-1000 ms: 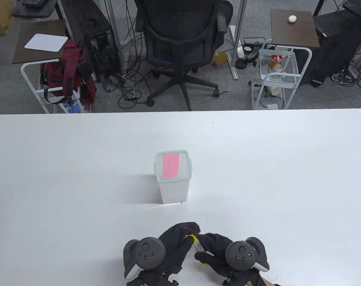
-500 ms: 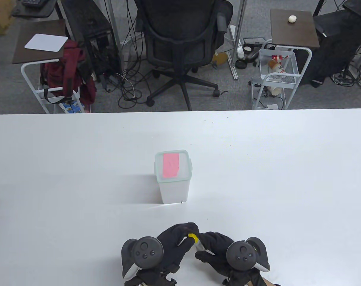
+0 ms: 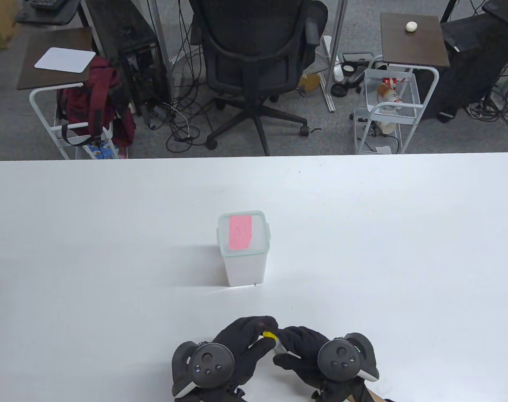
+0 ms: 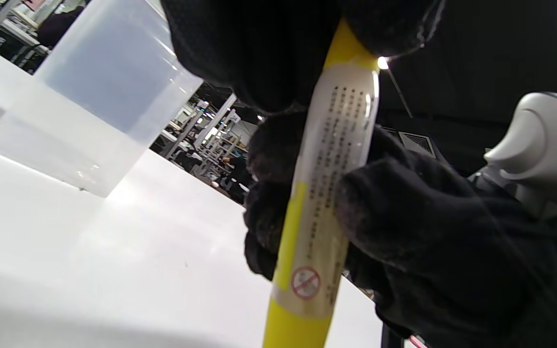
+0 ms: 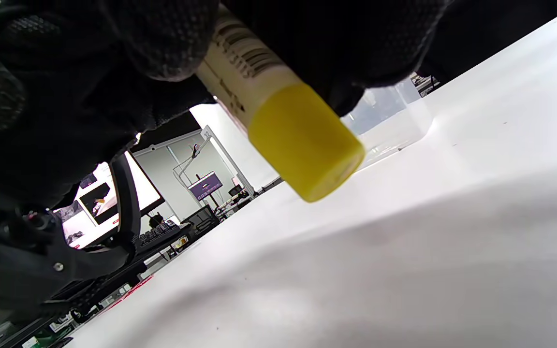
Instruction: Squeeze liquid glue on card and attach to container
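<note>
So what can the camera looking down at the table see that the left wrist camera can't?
Only the table view shows the pink card lying on the container's lid, both trackers, and the chair behind the table. Only the left wrist view shows the glue tube's printed label and its round warning sign, with the left hand's fingers covering its top end. Both show the container, the white table, and the left hand and right hand holding the tube.

A yellow-capped glue tube [image 4: 329, 193] is being gripped between both hands near the tabletop's front edge. A pink card [image 3: 240, 232] is lying on the translucent container [image 3: 245, 264], which is standing upright mid-tabletop.
</note>
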